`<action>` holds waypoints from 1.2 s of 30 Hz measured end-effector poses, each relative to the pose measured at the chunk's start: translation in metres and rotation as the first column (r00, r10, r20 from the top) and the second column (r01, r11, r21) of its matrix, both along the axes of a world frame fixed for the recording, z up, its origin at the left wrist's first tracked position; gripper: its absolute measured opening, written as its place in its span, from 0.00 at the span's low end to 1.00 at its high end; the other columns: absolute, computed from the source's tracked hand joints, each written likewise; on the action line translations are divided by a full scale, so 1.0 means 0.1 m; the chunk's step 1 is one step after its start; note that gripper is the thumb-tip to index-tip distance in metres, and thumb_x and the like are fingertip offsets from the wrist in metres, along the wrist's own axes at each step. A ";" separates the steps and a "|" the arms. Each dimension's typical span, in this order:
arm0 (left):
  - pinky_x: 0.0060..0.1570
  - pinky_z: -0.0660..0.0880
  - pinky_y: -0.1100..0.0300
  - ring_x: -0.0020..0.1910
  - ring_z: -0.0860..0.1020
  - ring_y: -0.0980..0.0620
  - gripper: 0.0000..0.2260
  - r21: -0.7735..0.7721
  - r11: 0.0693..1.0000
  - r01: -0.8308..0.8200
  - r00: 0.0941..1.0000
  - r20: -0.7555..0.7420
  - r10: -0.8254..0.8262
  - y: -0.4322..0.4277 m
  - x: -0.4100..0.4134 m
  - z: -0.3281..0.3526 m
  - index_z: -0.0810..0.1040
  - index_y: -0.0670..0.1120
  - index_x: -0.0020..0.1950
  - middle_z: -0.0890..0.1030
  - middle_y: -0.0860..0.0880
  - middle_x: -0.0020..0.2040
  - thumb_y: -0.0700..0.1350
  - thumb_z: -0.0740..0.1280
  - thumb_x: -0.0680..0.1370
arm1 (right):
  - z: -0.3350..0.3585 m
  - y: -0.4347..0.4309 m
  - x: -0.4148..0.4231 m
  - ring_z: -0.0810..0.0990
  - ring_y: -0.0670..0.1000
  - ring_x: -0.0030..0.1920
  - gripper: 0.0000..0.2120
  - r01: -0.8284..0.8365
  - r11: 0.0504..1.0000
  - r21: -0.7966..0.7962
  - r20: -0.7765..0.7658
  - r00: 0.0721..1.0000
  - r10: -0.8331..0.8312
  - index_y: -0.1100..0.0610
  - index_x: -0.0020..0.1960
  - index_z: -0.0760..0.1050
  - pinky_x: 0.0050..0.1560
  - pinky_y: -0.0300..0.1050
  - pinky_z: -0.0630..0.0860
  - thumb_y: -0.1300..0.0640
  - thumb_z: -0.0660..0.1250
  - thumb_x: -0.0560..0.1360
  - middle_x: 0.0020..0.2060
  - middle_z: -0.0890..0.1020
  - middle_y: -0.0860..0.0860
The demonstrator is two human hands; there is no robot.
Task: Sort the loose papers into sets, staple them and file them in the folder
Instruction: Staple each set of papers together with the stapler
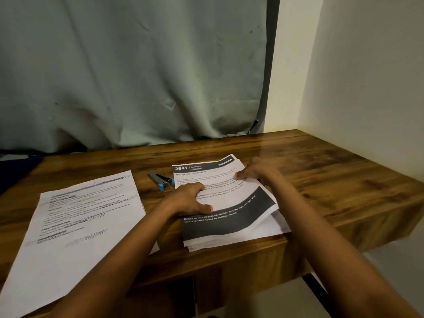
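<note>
A stack of printed papers (231, 216) lies at the middle of the wooden desk (332, 180), its top sheet headed "2641 KITCHEN" with a dark band across the lower part. My left hand (190, 200) rests flat on the stack's left side, fingers spread. At the stack's right edge, my right hand (257, 172) pinches the top sheet and bows it upward. A grey stapler with blue tips (161, 179) lies just left of the stack's top corner. Other printed sheets (75, 228) lie flat on the left of the desk. No folder is in view.
A grey curtain (137, 72) hangs right behind the desk. A cream wall (367, 76) closes off the right side. The desk's front edge runs close below the stack, and the stack's lower corner overhangs it slightly.
</note>
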State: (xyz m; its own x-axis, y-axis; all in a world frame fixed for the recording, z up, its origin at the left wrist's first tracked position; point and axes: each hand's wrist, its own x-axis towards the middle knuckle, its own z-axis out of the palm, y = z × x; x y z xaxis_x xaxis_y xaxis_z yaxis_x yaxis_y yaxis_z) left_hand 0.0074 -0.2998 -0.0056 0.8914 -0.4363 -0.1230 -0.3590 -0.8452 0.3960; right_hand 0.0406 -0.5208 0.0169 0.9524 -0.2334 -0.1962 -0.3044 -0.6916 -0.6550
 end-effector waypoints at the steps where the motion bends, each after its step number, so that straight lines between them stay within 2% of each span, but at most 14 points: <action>1: 0.64 0.65 0.58 0.70 0.66 0.49 0.34 0.012 1.000 0.009 1.000 0.001 -0.009 0.00 0.01 0.00 0.59 0.49 0.76 0.65 0.48 0.74 0.55 0.70 0.75 | 0.00 0.00 0.05 0.81 0.57 0.54 0.23 -0.020 1.000 -0.006 0.000 1.000 0.020 0.63 0.61 0.75 0.59 0.54 0.77 0.55 0.74 0.70 0.56 0.81 0.57; 5: 0.64 0.66 0.57 0.69 0.67 0.49 0.35 0.004 1.000 0.015 1.000 -0.004 -0.015 0.01 0.03 -0.03 0.60 0.50 0.76 0.66 0.49 0.73 0.56 0.71 0.73 | -0.08 -0.07 0.13 0.79 0.54 0.52 0.16 -0.023 1.000 0.012 0.086 0.996 0.022 0.64 0.57 0.77 0.52 0.47 0.75 0.59 0.73 0.71 0.52 0.81 0.56; 9: 0.67 0.65 0.54 0.71 0.64 0.47 0.33 -0.136 0.990 -0.047 0.989 0.130 0.065 0.00 0.10 -0.09 0.62 0.49 0.75 0.64 0.47 0.74 0.57 0.70 0.74 | -0.29 -0.15 0.11 0.78 0.50 0.41 0.06 -0.021 0.986 0.166 0.227 0.974 -0.017 0.60 0.44 0.76 0.39 0.39 0.73 0.67 0.72 0.71 0.41 0.80 0.53; 11: 0.69 0.63 0.51 0.73 0.61 0.46 0.33 -0.245 0.966 -0.081 0.973 0.189 0.130 -0.01 0.19 -0.12 0.61 0.48 0.75 0.62 0.46 0.75 0.55 0.70 0.74 | -0.39 -0.19 0.10 0.78 0.48 0.36 0.09 -0.045 0.968 0.248 0.300 0.953 -0.032 0.58 0.39 0.75 0.36 0.38 0.74 0.70 0.70 0.71 0.36 0.80 0.51; 13: 0.71 0.62 0.47 0.74 0.58 0.45 0.33 -0.333 0.940 -0.080 0.957 0.238 0.166 -0.01 0.30 -0.14 0.60 0.49 0.75 0.61 0.45 0.75 0.54 0.70 0.74 | -0.45 -0.22 0.10 0.79 0.51 0.39 0.09 -0.060 0.950 0.308 0.342 0.938 -0.051 0.60 0.42 0.76 0.41 0.42 0.77 0.72 0.70 0.70 0.38 0.80 0.53; 15: 0.74 0.55 0.45 0.76 0.52 0.44 0.35 -0.372 0.925 -0.081 0.942 0.276 0.193 -0.02 0.41 -0.17 0.56 0.47 0.77 0.56 0.45 0.77 0.53 0.70 0.75 | -0.47 -0.24 0.09 0.79 0.53 0.40 0.11 -0.078 0.936 0.344 0.359 0.932 -0.054 0.60 0.42 0.77 0.41 0.43 0.77 0.75 0.70 0.68 0.39 0.80 0.54; 19: 0.74 0.45 0.46 0.77 0.41 0.45 0.38 -0.426 0.904 -0.033 0.925 0.329 0.189 -0.04 0.52 -0.21 0.49 0.49 0.79 0.48 0.48 0.79 0.55 0.67 0.76 | -0.42 -0.26 0.03 0.78 0.45 0.33 0.14 -0.116 0.923 0.367 0.357 0.934 -0.025 0.58 0.38 0.75 0.31 0.32 0.76 0.77 0.69 0.68 0.36 0.78 0.53; 22: 0.72 0.39 0.43 0.77 0.39 0.45 0.38 -0.353 0.934 0.052 0.914 0.394 0.098 -0.07 0.58 -0.25 0.48 0.52 0.79 0.46 0.50 0.79 0.59 0.65 0.76 | -0.39 -0.27 -0.01 0.77 0.48 0.37 0.13 -0.129 0.926 0.355 0.351 0.936 -0.005 0.58 0.38 0.75 0.35 0.34 0.75 0.75 0.70 0.68 0.38 0.79 0.52; 24: 0.72 0.37 0.43 0.77 0.41 0.45 0.35 -0.295 0.954 0.054 0.914 0.400 0.072 -0.09 0.62 -0.29 0.51 0.51 0.78 0.49 0.49 0.79 0.58 0.64 0.77 | -0.37 -0.27 -0.02 0.77 0.46 0.36 0.13 -0.140 0.929 0.344 0.341 0.940 0.015 0.57 0.39 0.75 0.34 0.33 0.75 0.75 0.70 0.69 0.37 0.79 0.51; 29: 0.73 0.38 0.43 0.77 0.47 0.44 0.32 -0.245 0.969 0.029 0.930 0.361 0.064 -0.10 0.63 -0.39 0.56 0.49 0.77 0.58 0.47 0.77 0.56 0.65 0.77 | -0.36 -0.27 -0.03 0.78 0.47 0.38 0.11 -0.162 0.938 0.308 0.322 0.945 0.058 0.57 0.41 0.76 0.34 0.31 0.74 0.71 0.72 0.69 0.37 0.80 0.50; 33: 0.72 0.38 0.43 0.77 0.48 0.45 0.29 -0.241 0.970 0.045 0.929 0.366 0.048 -0.13 0.63 -0.39 0.59 0.49 0.76 0.60 0.48 0.77 0.56 0.64 0.78 | -0.34 -0.29 -0.03 0.79 0.45 0.36 0.11 -0.177 0.922 0.343 0.326 0.944 0.060 0.57 0.41 0.77 0.33 0.30 0.73 0.70 0.73 0.67 0.37 0.81 0.49; 36: 0.73 0.38 0.43 0.77 0.48 0.46 0.30 -0.218 0.975 0.041 0.932 0.361 0.042 -0.13 0.63 -0.40 0.57 0.50 0.77 0.58 0.48 0.77 0.57 0.63 0.78 | -0.35 -0.30 -0.02 0.80 0.47 0.38 0.11 -0.180 0.914 0.364 0.337 0.940 0.051 0.56 0.41 0.78 0.38 0.35 0.75 0.71 0.73 0.67 0.38 0.81 0.52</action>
State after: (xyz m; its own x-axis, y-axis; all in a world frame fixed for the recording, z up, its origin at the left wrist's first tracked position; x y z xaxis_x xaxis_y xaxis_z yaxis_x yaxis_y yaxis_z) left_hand 0.0701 -0.3132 -0.0456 0.8571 -0.4151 0.3049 -0.5118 -0.7530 0.4136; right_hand 0.0386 -0.5509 -0.0183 0.9941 -0.0860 0.0662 0.0282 -0.3839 -0.9229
